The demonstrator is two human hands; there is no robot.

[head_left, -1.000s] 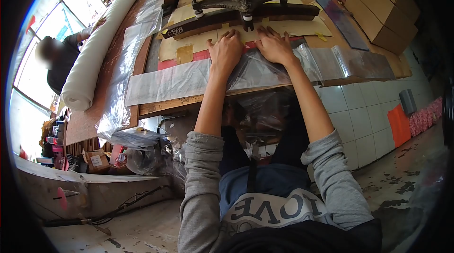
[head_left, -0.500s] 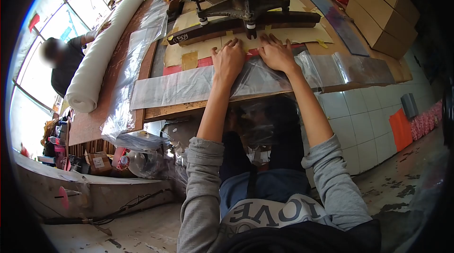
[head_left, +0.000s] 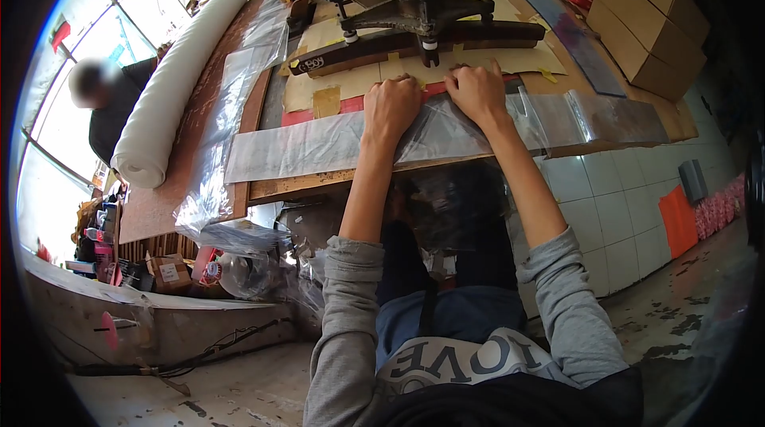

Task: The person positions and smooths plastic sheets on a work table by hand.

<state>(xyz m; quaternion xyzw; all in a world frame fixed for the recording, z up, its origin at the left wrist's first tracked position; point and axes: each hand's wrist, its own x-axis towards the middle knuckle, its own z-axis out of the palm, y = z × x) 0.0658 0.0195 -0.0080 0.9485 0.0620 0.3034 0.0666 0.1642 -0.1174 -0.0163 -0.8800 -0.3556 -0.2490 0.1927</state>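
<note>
Both hands are at the near edge of a tan board (head_left: 360, 80), just in front of the dark pressing bar (head_left: 478, 34) of a machine. My left hand (head_left: 392, 106) has its fingers curled at the top edge of a clear plastic sheet (head_left: 442, 128). To its right my right hand (head_left: 478, 94) is curled at the same edge, its thumb side toward my left hand. What lies under the fingers is hidden. A red strip (head_left: 299, 117) shows beneath the board. A whitish plastic strip (head_left: 295, 148) lies along the table's front.
A white roll (head_left: 171, 84) lies at the left, with a person (head_left: 111, 108) behind it. Cardboard boxes (head_left: 645, 20) stand at the back right. The machine's metal arm (head_left: 418, 8) spans above the board. A long clear strip (head_left: 550, 12) lies beyond.
Both hands have drawn back slightly from the bar toward the near edge, and their fingers have curled from a more stretched pose. The person at the left has shifted, with the arm less visible.
</note>
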